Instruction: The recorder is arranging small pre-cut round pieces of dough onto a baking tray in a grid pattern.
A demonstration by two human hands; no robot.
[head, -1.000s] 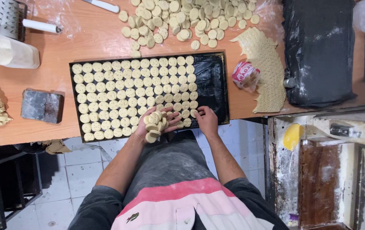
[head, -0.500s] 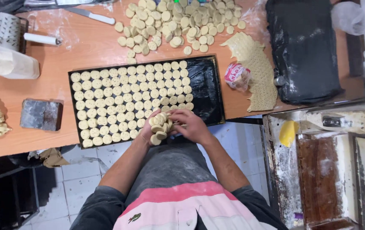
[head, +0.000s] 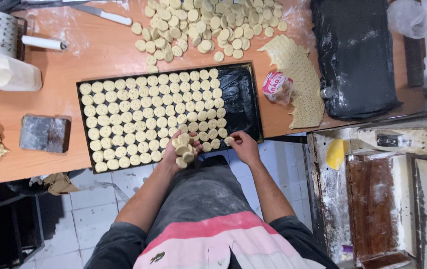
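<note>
My right hand [head: 243, 144] has moved out to set one disc [head: 228, 141] flat on the tray [head: 243, 99]; left hand [head: 183, 149] cups a pile [head: 183, 145].

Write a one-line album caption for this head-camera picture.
Left hand cupping dough discs while right hand sets one on a black tray.

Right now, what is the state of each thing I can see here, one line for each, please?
Black baking tray: mostly filled with rows of dough rounds, right part bare.
Left hand: holding a stack of dough rounds.
Right hand: pinching one round at the tray's near edge.
Loose rounds: heaped on the table.
Dough sheet: cut out, leftover.
Knife: lying flat.
</note>
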